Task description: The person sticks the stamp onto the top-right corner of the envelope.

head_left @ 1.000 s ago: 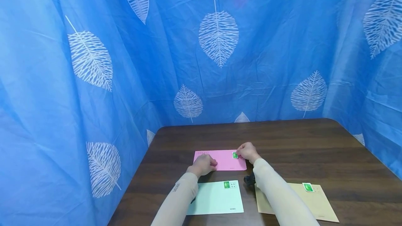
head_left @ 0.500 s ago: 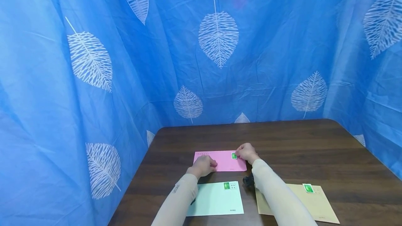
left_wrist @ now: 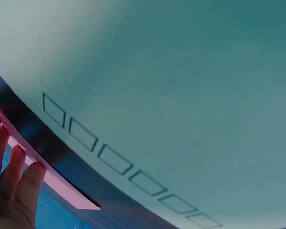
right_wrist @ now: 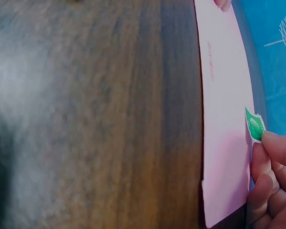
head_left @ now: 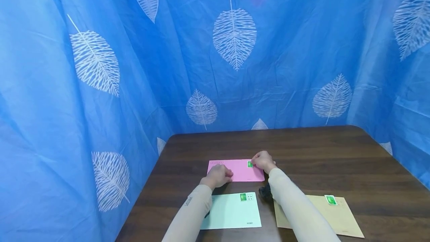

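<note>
On the far part of the table lies a pink envelope (head_left: 240,173), its long side running left to right. My left hand (head_left: 217,175) rests on its left part; in the left wrist view the fingertips (left_wrist: 34,172) touch the pink paper. Above the envelope's upper right corner, my right hand (head_left: 264,161) pinches a green postage stamp (right_wrist: 255,125) with white edges between thumb and index finger. One edge of that stamp points toward the envelope, and the stamp looks tilted in the right wrist view.
Nearer on the dark wooden table (head_left: 302,152) lies a mint-green envelope (head_left: 231,212) bearing a green stamp (head_left: 243,197). A tan envelope (head_left: 336,217) with another stamp (head_left: 330,200) is partly under the right sleeve (head_left: 299,204). A blue leaf-patterned curtain (head_left: 282,66) stands behind.
My right hand has shifted slightly left with the stamp over the pink envelope's corner. The left hand keeps its place on the envelope.
</note>
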{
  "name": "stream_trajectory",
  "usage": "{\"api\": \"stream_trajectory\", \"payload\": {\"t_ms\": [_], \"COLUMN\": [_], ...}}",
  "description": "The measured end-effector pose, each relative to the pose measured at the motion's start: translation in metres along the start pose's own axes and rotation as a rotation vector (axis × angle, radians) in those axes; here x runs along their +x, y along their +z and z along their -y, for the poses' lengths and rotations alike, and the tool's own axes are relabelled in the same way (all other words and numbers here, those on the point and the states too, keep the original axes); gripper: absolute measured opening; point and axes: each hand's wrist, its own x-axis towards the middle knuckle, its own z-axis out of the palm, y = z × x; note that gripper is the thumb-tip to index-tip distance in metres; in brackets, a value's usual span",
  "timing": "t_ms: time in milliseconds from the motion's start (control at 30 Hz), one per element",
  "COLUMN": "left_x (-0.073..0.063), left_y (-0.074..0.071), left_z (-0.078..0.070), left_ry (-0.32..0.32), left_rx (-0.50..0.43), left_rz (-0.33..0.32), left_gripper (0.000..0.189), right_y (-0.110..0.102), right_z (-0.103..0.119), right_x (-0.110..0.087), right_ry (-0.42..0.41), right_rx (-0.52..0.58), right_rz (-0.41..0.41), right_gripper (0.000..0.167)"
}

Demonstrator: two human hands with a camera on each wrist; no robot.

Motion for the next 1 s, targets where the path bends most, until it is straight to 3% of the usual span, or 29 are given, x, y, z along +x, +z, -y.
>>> {"api": "stream_trajectory", "payload": {"t_ms": [700, 1000], "left_x": [0.0046, 0.0001], "left_y": [-0.0033, -0.0022], "left_z": [-0.0029, -0.0009], "left_ry": [0.016, -0.019], "left_rx": [0.028, -0.002], "left_rz": [0.002, 0.006], "left_gripper": [0.027, 0.027], "right_y": [0.0013, 0.0077], "right_z": [0.001, -0.0004], "right_x": [0.0063, 0.0085], "right_ry": [-0.022, -0.034], "right_rx": [-0.034, -0.065], "right_rz": [-0.037, -0.032], "right_gripper": [0.014, 0.013]}}
